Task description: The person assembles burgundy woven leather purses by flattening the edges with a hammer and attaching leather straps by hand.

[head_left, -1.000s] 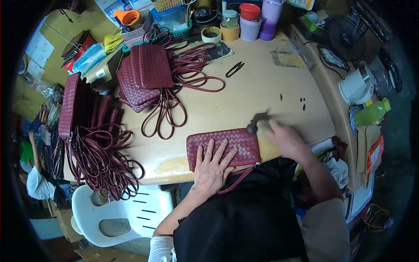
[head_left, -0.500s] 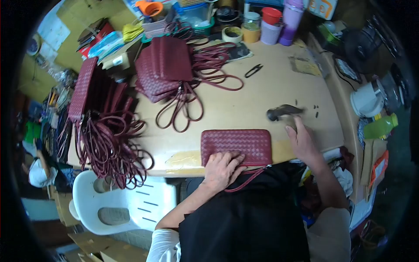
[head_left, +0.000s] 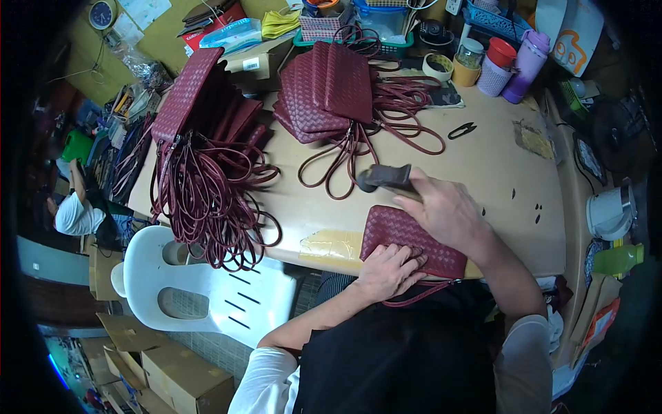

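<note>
A dark red woven wallet (head_left: 387, 226) lies at the table's front edge, its thin wrist strap (head_left: 417, 295) hanging towards my lap. My left hand (head_left: 389, 271) rests on the wallet's near left part, fingers lying over the woven surface. Above the wallet, my right hand (head_left: 449, 212) is closed round a hammer (head_left: 388, 177), whose dark head points left. Most of the hammer's handle is hidden in that hand, and the right forearm covers the wallet's far right corner.
Stacked red woven wallets (head_left: 348, 83) and another bundle (head_left: 186, 96) with tangled straps (head_left: 207, 200) occupy the left and back. Thread snips (head_left: 462, 130) lie behind the right hand. Small dark bits (head_left: 538, 213) are at right; a white plastic chair (head_left: 227, 293) stands at front left.
My right hand has taken hold of the hammer and brought it up and left over the wallet. The left hand stays on the wallet, and the whole view has shifted.
</note>
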{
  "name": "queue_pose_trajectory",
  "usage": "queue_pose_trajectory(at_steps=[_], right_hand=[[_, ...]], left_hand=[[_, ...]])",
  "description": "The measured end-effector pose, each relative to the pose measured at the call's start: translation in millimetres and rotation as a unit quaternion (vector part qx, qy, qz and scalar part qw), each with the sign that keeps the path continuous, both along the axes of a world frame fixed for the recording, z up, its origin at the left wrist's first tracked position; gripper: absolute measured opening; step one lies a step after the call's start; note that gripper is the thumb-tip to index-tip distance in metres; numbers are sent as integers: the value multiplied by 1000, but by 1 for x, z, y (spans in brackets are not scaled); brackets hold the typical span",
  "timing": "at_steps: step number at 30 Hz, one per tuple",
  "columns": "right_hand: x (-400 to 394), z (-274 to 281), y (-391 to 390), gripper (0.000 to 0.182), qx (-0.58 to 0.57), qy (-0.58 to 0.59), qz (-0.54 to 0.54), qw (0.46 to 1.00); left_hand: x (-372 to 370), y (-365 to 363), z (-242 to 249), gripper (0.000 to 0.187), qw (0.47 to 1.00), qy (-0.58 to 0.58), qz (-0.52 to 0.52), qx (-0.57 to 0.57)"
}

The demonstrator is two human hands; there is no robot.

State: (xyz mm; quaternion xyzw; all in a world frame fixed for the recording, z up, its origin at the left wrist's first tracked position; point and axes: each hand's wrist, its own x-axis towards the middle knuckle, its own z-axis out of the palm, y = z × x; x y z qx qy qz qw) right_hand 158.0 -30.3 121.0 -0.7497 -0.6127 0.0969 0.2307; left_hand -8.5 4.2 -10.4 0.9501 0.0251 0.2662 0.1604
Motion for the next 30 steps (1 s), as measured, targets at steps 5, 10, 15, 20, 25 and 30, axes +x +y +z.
queue_pose_trajectory(at_steps=[5,10,15,20,25,30], right_hand=[[30,-38,14,38,-23,-143,122,982],[17,3,39,31,-103,-136,41,984],[39,-36,11,35,-46,-136,118,983],[36,-28,-11,37,-71,-90,-21,993],[67,-56,-53,37,-132,-127,-83,980],[109,-95,-73,45,-7,-216,-223,950]], left_hand=[[-1,1,-1,32,1000,-2,-4,-5],[1,0,1,32,1000,6,-9,-11],[1,1,2,32,1000,6,-8,-29],[0,0,2,33,1000,4,-4,-26],[1,10,20,42,990,60,-55,-117],[12,49,33,73,969,79,233,-33]])
